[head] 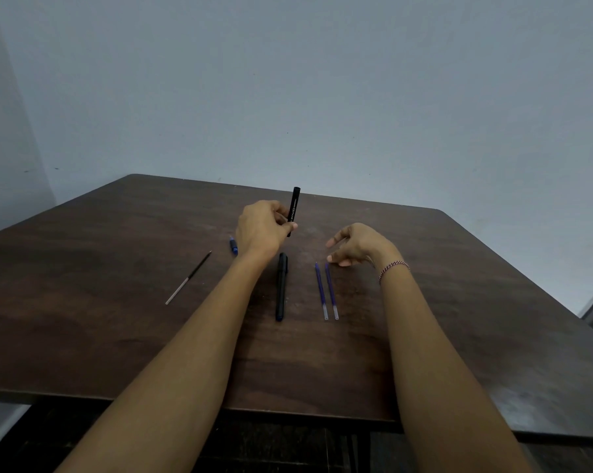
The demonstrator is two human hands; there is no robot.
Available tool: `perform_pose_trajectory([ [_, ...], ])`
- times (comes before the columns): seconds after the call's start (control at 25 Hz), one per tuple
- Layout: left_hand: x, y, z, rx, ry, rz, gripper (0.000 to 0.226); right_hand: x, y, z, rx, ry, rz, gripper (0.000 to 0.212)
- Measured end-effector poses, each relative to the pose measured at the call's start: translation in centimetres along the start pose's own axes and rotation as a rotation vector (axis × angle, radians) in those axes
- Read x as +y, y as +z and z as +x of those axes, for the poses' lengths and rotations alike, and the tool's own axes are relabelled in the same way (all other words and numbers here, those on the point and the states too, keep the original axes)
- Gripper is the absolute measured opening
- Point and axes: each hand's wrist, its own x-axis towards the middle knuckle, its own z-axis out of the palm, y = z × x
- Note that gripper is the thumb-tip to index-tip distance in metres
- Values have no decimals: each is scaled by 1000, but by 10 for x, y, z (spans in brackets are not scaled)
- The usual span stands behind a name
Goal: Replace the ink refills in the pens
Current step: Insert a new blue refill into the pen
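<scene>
The black pen barrel [294, 208] stood nearly upright above the far middle of the counter [117, 336], clamped low on its shaft by the curled fingers [290, 227] of the left hand [261, 230]. It looked like smooth hard plastic, a slim cylinder with white lettering down its side. Just right of it, the right hand [356, 245] hovered with fingers apart and loosely bent, holding nothing, over the far ends of two blue refills [320, 290]. These lay side by side, thin tubes with clear near ends.

The likely trouble: such narrow, slick, round tubes could roll away under a careless pinch, or both could be lifted at once since they lay so close. A refill fed in wrong end first, or at a slant to the barrel, might jam or bend.

Between the forearms lay a second black pen [281, 288], capped and matte. Left of the left wrist sat a small blue piece [233, 246], partly hidden, and further left a dark, thin refill [189, 278] with a pale end. The counter was dark wood-grain with a rounded corner; a plain pale wall [322, 80] stood behind
</scene>
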Motion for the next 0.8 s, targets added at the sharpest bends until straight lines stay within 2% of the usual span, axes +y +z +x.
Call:
perform_pose_trajectory([
  [0.12, -1, 0, 1, 17, -9, 5, 27, -2, -1, -2, 6, -19, -21, 20],
  [0.28, 0, 0, 0, 18, -8, 15, 27, -4, -1, -4, -27, 25, -180, 23],
  [0.44, 0, -1, 0, 12, -15, 19, 25, -4, -3, -4, 38, 18, -239, 15],
  [0.6, 1, -2, -1, 6, -18, 39, 24, -3, -4, -7, -32, 135, -463, 35],
  [0.8, 2, -2, -1, 5, -28, 57, 27, -7, -5, -16, -123, 177, -468, 29],
])
